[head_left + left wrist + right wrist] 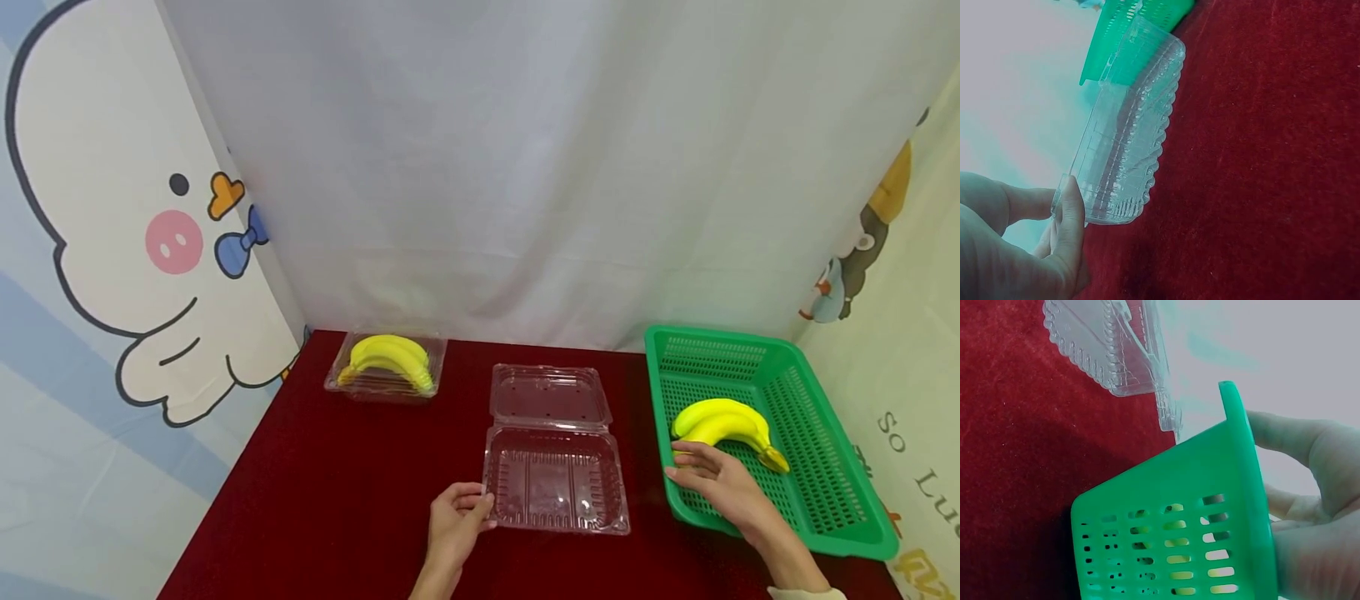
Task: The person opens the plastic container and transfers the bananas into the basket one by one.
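Observation:
My left hand pinches the near-left rim of a clear plastic clamshell container between thumb and fingers. In the head view its lid lies folded back, away from me. At the right, my right hand reaches over the left rim of a green plastic basket, fingers slightly bent. Its fingertips are beside the bananas inside. Whether they touch the fruit is hidden. The right wrist view shows the hand just past the basket's rim, with yellow fruit glimpsed through the slots.
Another clear clamshell box holds yellow bananas at the back left of the dark red tablecloth. A pale curtain hangs behind the table. Printed cartoon panels stand at both sides.

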### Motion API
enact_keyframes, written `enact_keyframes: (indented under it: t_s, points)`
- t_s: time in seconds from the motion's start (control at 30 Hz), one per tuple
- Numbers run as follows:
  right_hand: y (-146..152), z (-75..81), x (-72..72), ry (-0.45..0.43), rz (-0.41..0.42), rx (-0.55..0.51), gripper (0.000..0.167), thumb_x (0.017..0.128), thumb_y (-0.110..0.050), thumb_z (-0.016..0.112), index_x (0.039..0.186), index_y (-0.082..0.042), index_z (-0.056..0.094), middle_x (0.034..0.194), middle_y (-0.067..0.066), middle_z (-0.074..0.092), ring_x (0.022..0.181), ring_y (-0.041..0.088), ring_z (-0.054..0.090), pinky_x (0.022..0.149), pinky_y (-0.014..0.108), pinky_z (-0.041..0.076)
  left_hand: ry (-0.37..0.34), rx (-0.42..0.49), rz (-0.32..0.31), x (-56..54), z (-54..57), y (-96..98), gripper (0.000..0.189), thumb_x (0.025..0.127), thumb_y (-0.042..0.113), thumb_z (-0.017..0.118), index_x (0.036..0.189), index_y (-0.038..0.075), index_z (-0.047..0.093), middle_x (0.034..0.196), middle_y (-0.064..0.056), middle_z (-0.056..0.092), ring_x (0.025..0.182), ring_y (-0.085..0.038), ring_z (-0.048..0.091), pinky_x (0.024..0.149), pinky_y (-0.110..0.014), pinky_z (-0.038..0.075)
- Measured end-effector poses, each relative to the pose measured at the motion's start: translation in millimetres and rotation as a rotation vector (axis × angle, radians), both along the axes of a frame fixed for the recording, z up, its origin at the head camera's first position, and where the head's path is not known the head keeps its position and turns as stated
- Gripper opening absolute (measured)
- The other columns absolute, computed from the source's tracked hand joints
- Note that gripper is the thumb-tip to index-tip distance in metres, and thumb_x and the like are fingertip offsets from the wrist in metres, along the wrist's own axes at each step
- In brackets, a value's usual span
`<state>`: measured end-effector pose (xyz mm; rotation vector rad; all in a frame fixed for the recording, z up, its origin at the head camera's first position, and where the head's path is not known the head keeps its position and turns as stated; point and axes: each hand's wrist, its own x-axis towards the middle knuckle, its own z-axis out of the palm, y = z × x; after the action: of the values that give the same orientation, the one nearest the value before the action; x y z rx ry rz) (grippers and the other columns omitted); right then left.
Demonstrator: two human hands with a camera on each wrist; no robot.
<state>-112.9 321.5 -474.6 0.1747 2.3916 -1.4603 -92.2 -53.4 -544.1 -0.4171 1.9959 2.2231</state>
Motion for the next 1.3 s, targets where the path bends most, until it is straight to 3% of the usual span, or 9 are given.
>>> enact_keyframes:
  t_s: [0.57, 0.7, 1.0, 1.3]
  points:
    - [4.0, -6.0, 1.1, -0.001, -0.028, -0.024, 0.069, 0.101, -0.036, 0.067, 0.154, 0.001, 0.040, 0.146, 0.027, 0.051, 0.138, 0.049, 0.043, 0.107, 0.059, 0.047, 0.040, 0.012, -0.004, -21.0, 2.7, 17.3, 0.023, 0.092, -0.007, 0.069, 0.112, -0.016, 0.060, 0.087, -0.013, 0.064, 0.068, -0.014, 0.062, 0.062, -0.025, 0.063]
    - [4.2, -8.2, 0.7, 0.017, -0.027, -0.024, 0.069, 0.101, -0.036, 0.067, 0.154, 0.000, 0.042, 0.146, 0.027, 0.051, 0.137, 0.047, 0.046, 0.106, 0.058, 0.049, 0.048, 0.006, 0.002, -27.0, -1.3, 20.0, 0.023, 0.092, -0.007, 0.069, 0.111, -0.016, 0.061, 0.088, -0.015, 0.065, 0.069, -0.015, 0.063, 0.063, -0.027, 0.064]
    - [1.1, -10.4, 0.0, 0.017, -0.042, -0.035, 0.068, 0.100, -0.036, 0.068, 0.153, -0.001, 0.043, 0.144, 0.025, 0.053, 0.136, 0.046, 0.047, 0.106, 0.057, 0.049, 0.087, 0.031, 0.008, -33.2, 2.8, 26.3, 0.022, 0.092, -0.006, 0.070, 0.109, -0.017, 0.061, 0.086, -0.015, 0.064, 0.067, -0.013, 0.063, 0.061, -0.025, 0.063]
    - [2.0, -8.2, 0.6, 0.024, -0.049, -0.057, 0.066, 0.101, -0.033, 0.068, 0.153, 0.000, 0.043, 0.142, 0.024, 0.055, 0.135, 0.045, 0.049, 0.105, 0.055, 0.050, 0.091, 0.046, -0.006, -44.8, -0.8, 35.3, 0.022, 0.092, -0.008, 0.069, 0.108, -0.018, 0.060, 0.084, -0.012, 0.063, 0.067, -0.014, 0.063, 0.061, -0.025, 0.063]
